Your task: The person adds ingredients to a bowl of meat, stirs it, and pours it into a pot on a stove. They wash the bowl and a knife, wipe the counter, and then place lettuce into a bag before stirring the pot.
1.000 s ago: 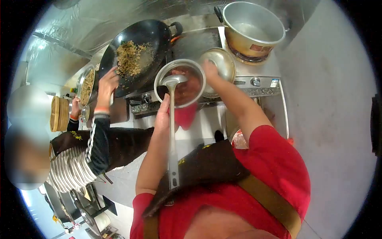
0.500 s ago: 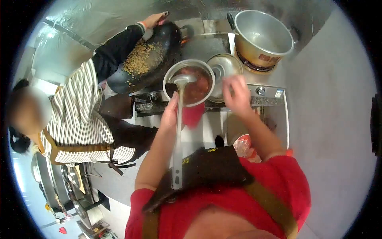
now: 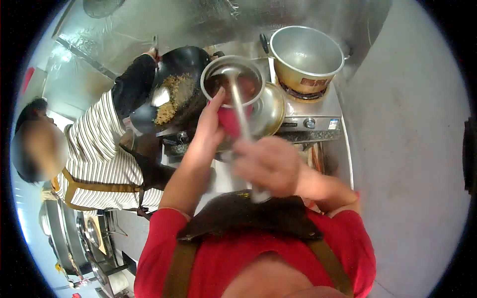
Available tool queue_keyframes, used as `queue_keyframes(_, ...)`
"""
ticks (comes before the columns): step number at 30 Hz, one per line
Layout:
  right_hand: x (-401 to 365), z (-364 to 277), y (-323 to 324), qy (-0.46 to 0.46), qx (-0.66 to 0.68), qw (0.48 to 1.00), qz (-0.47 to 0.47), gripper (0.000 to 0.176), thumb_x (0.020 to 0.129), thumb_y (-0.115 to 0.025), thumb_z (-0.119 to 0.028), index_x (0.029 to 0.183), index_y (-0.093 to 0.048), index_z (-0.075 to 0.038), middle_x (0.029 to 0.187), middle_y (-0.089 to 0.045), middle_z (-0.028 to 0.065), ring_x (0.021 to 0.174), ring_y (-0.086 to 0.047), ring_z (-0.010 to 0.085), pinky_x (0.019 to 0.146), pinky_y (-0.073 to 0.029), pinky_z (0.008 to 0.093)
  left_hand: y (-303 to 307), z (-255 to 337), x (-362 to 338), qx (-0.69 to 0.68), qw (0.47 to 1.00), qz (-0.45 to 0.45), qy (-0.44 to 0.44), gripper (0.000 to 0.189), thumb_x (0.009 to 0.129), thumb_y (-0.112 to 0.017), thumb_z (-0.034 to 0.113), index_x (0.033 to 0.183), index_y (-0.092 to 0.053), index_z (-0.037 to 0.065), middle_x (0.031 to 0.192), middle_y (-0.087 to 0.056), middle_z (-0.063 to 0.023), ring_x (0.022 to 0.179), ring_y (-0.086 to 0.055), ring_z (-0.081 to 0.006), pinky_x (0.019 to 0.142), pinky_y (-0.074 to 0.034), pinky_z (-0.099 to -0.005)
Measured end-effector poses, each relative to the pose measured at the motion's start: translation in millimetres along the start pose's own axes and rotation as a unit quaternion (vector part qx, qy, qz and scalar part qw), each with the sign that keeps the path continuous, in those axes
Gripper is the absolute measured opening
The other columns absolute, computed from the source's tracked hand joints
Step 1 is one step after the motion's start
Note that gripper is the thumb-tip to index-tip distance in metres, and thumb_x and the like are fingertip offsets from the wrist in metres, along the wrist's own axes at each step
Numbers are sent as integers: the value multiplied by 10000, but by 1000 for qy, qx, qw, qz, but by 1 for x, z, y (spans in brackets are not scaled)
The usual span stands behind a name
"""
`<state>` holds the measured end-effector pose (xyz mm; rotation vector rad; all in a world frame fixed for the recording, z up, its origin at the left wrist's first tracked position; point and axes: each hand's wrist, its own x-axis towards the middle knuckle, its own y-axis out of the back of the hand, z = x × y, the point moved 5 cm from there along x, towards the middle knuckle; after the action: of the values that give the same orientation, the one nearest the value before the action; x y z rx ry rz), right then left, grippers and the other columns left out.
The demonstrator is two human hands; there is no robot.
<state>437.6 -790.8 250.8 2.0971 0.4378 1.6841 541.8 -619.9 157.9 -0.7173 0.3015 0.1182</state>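
Observation:
A steel pot (image 3: 206,84) of reddish-brown food is held up by my left hand (image 3: 211,119), thumb over the rim and a red cloth (image 3: 234,120) beneath it. Closed around the handle of a long ladle (image 3: 239,102) is my right hand (image 3: 268,161), blurred by motion. The ladle's bowl is inside the pot. Just under the pot, to its right, lies a round metal lid (image 3: 273,115) on the stove.
At the left a co-worker in a striped top (image 3: 94,139) works a spatula (image 3: 160,97) in a black wok (image 3: 191,57) of browned food. A large aluminium pot (image 3: 303,54) stands on the right burner of the stove (image 3: 323,111).
My right hand has come down from above the lid and closed on the ladle handle. The pot has moved slightly up in view. The co-worker's arm has shifted left, and a spatula now shows.

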Motion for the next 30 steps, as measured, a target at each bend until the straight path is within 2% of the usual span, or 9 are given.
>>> queue_keyframes(3, -4, 28, 57, -186, 13, 983, 7, 401, 690, -704, -35, 1068, -595, -108, 1097, -571, 161, 854, -615, 303, 710, -523, 346, -34, 17, 14, 38, 998, -32, -33, 334, 920, -520, 314, 1126, -556, 54, 1075, -624, -125, 919, -624, -256, 819, -504, -398)
queue_keyframes(7, -7, 52, 98, -191, -38, 980, 50, 302, 745, -628, 26, 1046, -620, 1, 1029, -606, 174, 918, -610, 290, 778, -499, 329, -61, 33, 55, 67, 992, -98, -39, 291, 919, -530, 234, 1138, -546, 43, 1092, -621, -118, 944, -620, -230, 823, -508, -380)
queue_keyframes(9, -14, 76, 107, -182, -22, 979, 89, 261, 796, -581, 20, 1055, -613, 12, 1024, -610, 172, 920, -610, 269, 796, -487, 327, -86, 49, 72, 148, 972, -135, -124, 306, 903, -557, 196, 1167, -517, 46, 1110, -608, -108, 950, -618, -212, 813, -518, -358)
queue_keyframes(14, -23, 139, 124, -177, -74, 975, 116, 220, 838, -572, 14, 1043, -639, -29, 1010, -646, 132, 931, -624, 239, 804, -491, 312, -138, 64, 138, 245, 935, -203, -159, 351, 888, -573, 212, 1207, -491, 88, 1123, -581, -95, 956, -608, -217, 832, -501, -355)
queue_keyframes(17, -36, 157, 119, -191, -109, 972, 82, 275, 796, -592, 43, 1041, -648, -69, 1093, -629, 134, 988, -616, 260, 830, -499, 320, -158, 63, 202, 373, 874, -176, -255, 429, 899, -548, 253, 1286, -445, 100, 1126, -580, -104, 979, -594, -230, 854, -478, -361)
queue_keyframes(21, -58, 176, 117, -181, -166, 969, 23, 413, 697, -580, 84, 1061, -635, -104, 1161, -590, 125, 995, -600, 301, 825, -507, 341, -184, 55, 236, 664, 656, -54, -354, 583, 830, -562, 228, 1374, -367, 154, 1168, -563, -183, 1053, -541, -363, 904, -441, -408)
queue_keyframes(22, -63, 174, 118, -175, -176, 968, 21, 432, 684, -573, 92, 1065, -631, -102, 1160, -590, 127, 997, -600, 301, 825, -508, 343, -187, 50, 243, 696, 619, -50, -362, 537, 869, -500, 241, 1384, -348, 247, 1180, -510, -252, 1022, -540, -429, 891, -436, -445)
queue_keyframes(29, -76, 165, 108, -159, -225, 961, 20, 502, 636, -580, 87, 1104, -601, -93, 1215, -549, 162, 1048, -572, 330, 854, -492, 368, -222, 26, 189, 764, 524, -64, -370, 536, 884, -443, 166, 1381, -330, 335, 1192, -457, -208, 978, -561, -413, 863, -455, -471)
queue_keyframes(30, -77, 168, 104, -156, -225, 962, 12, 509, 635, -585, 83, 1111, -598, -95, 1225, -541, 166, 1055, -568, 334, 858, -491, 369, -223, 22, 197, 757, 518, -76, -391, 762, 638, -738, 339, 1294, -351, 349, 1169, -433, -210, 964, -585, -415, 818, -489, -477)
